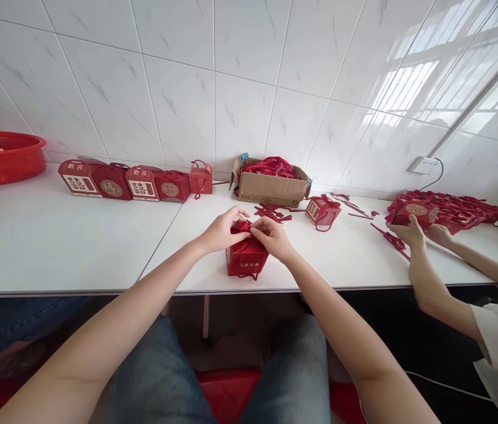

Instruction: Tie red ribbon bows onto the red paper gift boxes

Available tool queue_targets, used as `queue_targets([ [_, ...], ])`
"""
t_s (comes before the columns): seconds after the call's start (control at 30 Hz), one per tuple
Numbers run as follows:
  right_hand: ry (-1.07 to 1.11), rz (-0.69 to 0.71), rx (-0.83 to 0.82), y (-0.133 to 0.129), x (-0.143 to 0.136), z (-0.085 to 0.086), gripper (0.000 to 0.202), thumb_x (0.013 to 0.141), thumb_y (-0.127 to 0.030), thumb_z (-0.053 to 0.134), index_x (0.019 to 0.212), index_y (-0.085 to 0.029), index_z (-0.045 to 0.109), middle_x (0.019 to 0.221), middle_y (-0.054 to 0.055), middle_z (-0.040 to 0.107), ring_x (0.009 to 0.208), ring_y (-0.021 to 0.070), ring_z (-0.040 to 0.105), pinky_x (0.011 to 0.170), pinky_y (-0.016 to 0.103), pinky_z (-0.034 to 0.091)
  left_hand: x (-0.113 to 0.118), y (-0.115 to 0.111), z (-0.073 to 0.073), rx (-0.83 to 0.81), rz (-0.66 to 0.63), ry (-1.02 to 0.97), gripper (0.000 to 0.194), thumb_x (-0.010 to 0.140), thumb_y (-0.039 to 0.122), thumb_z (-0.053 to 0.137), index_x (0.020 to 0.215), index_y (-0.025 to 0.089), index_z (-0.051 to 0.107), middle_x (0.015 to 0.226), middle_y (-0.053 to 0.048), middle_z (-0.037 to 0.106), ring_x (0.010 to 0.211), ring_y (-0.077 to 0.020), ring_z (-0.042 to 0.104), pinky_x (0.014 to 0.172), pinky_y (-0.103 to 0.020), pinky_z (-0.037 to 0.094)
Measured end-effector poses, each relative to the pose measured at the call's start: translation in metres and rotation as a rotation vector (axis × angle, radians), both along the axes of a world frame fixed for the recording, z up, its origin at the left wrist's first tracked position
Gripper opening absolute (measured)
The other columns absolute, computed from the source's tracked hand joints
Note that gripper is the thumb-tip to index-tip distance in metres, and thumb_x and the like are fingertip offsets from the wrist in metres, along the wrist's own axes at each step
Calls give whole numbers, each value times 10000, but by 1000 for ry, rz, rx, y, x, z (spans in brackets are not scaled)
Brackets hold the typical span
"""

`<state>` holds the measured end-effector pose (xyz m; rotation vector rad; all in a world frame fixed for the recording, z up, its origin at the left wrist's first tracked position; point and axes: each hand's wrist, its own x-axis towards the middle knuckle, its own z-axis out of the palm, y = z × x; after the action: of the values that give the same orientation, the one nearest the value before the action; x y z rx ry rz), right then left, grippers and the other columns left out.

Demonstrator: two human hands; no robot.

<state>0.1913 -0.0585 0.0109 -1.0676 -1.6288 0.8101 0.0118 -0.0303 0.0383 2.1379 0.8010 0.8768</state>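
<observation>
A small red gift box (248, 262) with gold lettering stands upright near the front edge of the white table, its cord handle hanging at the front. On its top sits a red ribbon (243, 226), pinched from both sides. My left hand (223, 228) grips the ribbon from the left, thumb against fingers. From the right, my right hand (272, 235) pinches it too, its fingertips close to those of the left. The ribbon's exact shape is partly hidden by my fingers.
Behind stands a cardboard box (271, 189) of red ribbons, with loose ribbon strips (273, 213) before it. Finished-looking red boxes (114, 181) line the wall at left, near a red basket (6, 162). At right, a co-worker's hands (412, 234) hold a box beside a ribbon-topped pile (465, 209).
</observation>
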Motion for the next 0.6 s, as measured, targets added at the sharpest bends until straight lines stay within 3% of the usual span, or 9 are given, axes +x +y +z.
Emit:
queue_targets([
  [0.2, -67, -59, 16, -7, -3, 4, 190, 819, -367, 571, 847, -184, 613, 855, 40, 686, 743, 150, 598, 700, 293, 464, 0, -1, 2, 26, 99, 75, 254, 780, 314, 617, 965, 233, 462, 1068, -69, 641, 1127, -253, 599, 874, -359, 474],
  [0.4, -192, -117, 123, -15, -4, 3, 256, 741, -377, 710, 912, -202, 635, 930, 39, 697, 798, 167, 602, 773, 316, 471, 1, -2, 3, -46, 67, 79, 231, 798, 282, 573, 978, 222, 442, 995, -54, 658, 959, -217, 636, 836, -359, 478],
  [0.6, -215, -119, 103, -14, -2, 4, 148, 780, -300, 649, 888, -200, 652, 921, 40, 710, 742, 157, 608, 733, 313, 484, -2, -1, 4, -124, -13, 63, 359, 795, 320, 594, 1103, 224, 436, 951, -48, 666, 891, -205, 635, 758, -334, 487],
])
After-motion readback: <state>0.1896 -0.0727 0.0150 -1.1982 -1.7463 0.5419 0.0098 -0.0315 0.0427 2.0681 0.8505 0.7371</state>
